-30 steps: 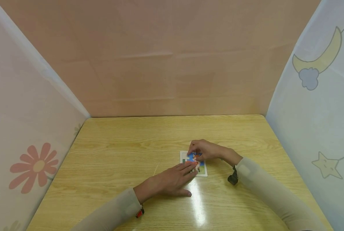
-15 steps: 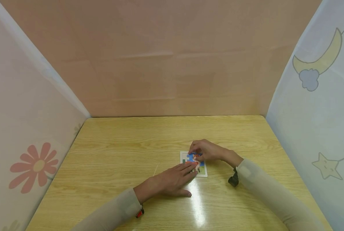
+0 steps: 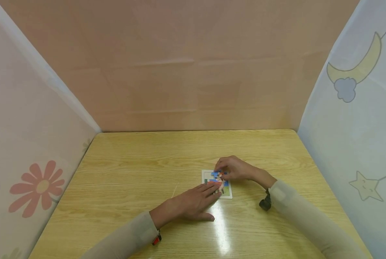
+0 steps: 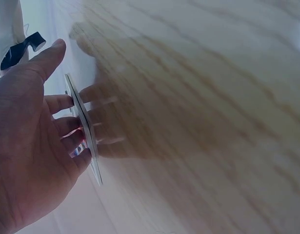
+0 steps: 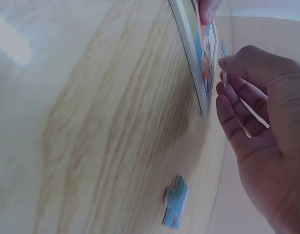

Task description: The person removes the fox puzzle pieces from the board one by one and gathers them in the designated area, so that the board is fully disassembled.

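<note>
A small jigsaw puzzle (image 3: 226, 196) in a white-bordered tray lies on the table, showing an animal picture in blue, orange and green. Across its lower left part rests my left hand (image 3: 196, 202), fingers stretched out and pressing on it; the left wrist view shows those fingertips on the tray (image 4: 86, 122). At the upper right corner of the puzzle is my right hand (image 3: 233, 168). Its thumb and index finger pinch a puzzle piece (image 5: 225, 78), seen edge-on and lifted just above the tray in the right wrist view. Part of the picture is hidden beneath both hands.
A loose blue puzzle piece (image 5: 176, 204) lies on the wooden table (image 3: 141, 162) near my right hand. Fabric panels rise behind the table (image 3: 193, 72) and along both sides. Each wrist wears a strap with a small device (image 3: 265, 202).
My right hand has drawn slightly to the right over the puzzle, uncovering a little more of its blue part. The left hand stays where it was.
</note>
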{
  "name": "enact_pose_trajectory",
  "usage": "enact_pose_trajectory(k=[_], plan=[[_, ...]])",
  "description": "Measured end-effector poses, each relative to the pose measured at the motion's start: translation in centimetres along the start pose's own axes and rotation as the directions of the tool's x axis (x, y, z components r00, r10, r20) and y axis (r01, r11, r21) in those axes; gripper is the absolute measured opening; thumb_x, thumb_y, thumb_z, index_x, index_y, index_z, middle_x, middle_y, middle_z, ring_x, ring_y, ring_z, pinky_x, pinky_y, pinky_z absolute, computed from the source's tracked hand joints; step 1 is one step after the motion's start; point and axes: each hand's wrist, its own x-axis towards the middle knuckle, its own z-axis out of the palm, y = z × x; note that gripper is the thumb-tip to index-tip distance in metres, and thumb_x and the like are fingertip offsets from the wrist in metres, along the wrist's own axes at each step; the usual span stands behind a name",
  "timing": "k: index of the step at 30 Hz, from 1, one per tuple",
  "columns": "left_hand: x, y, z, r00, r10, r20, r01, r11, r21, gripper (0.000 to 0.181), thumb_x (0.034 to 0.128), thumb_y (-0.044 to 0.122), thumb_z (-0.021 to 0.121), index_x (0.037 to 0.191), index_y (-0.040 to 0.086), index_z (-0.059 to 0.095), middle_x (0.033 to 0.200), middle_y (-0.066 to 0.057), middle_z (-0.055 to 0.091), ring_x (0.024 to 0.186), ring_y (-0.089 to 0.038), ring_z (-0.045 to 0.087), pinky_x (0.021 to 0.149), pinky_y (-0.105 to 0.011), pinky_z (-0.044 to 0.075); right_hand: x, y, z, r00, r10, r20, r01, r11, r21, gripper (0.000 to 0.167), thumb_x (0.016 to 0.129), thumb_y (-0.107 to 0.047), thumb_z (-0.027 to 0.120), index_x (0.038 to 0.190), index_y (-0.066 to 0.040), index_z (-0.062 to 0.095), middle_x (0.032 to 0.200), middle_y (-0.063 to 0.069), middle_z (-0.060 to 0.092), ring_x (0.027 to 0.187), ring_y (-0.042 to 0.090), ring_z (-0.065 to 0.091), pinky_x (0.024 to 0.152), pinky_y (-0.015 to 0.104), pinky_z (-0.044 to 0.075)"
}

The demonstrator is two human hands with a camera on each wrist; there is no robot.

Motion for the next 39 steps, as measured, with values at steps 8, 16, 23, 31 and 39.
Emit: enact_pose_trajectory(k=[8,16,23,31,39], plan=[[-0.2,-0.1,-0.1,1.0,-0.011,-0.001,0.011,1.0,-0.021,0.084,0.107,0.063,0.047,0.168,0.007,0.029,0.177,-0.016,0.014,0.163,-0.031,0.017,0.13,-0.043,0.028,-0.8,-0.3,-0.7,1.0,0.025,-0.009,-0.025,1.0,0.014,0.025,0.087,0.002,0.081,0.112,-0.004,0.08,0.114,0.006,0.075,0.1,0.021,0.072,0.087,0.037,0.063],[-0.1,-0.2,0.1,1.0,-0.013,-0.004,0.013,0.999,-0.033,0.084,0.1074,0.063,0.046,0.168,0.007,0.028,0.177,-0.016,0.013,0.164,-0.03,0.016,0.13,-0.043,0.026,-2.1,-0.5,-1.5,0.998,0.057,-0.038,-0.055,0.998,0.034,0.026,0.087,0.007,0.077,0.112,-0.001,0.079,0.114,0.009,0.075,0.098,0.024,0.073,0.084,0.039,0.064],[-0.1,-0.2,-0.1,1.0,-0.014,0.004,0.014,1.0,-0.02,0.085,0.107,0.063,0.047,0.168,0.007,0.028,0.177,-0.016,0.013,0.163,-0.03,0.017,0.13,-0.043,0.026,-3.6,-0.3,-2.1,0.995,0.051,-0.088,-0.051,0.999,0.006,0.024,0.088,0.007,0.076,0.109,-0.003,0.081,0.113,0.006,0.075,0.095,0.023,0.073,0.08,0.039,0.064],[0.0,-0.2,0.1,1.0,-0.008,0.004,0.008,1.0,-0.021,0.085,0.1074,0.064,0.044,0.168,0.008,0.027,0.177,-0.015,0.012,0.164,-0.03,0.016,0.13,-0.042,0.025,-5.4,0.2,-2.6,0.988,0.112,-0.106,-0.112,0.994,0.001,0.021,0.089,0.004,0.075,0.107,-0.007,0.082,0.113,0.001,0.074,0.095,0.018,0.073,0.081,0.04,0.064],[0.1,0.0,0.3,1.0,-0.009,-0.006,0.009,1.0,-0.021,0.085,0.107,0.065,0.045,0.168,0.008,0.027,0.177,-0.015,0.012,0.164,-0.029,0.016,0.131,-0.041,0.024,-6.9,0.4,-3.4,0.983,0.124,-0.136,-0.132,0.99,-0.053,0.022,0.088,0.005,0.078,0.106,-0.007,0.082,0.114,0.003,0.075,0.097,0.019,0.073,0.082,0.038,0.063]])
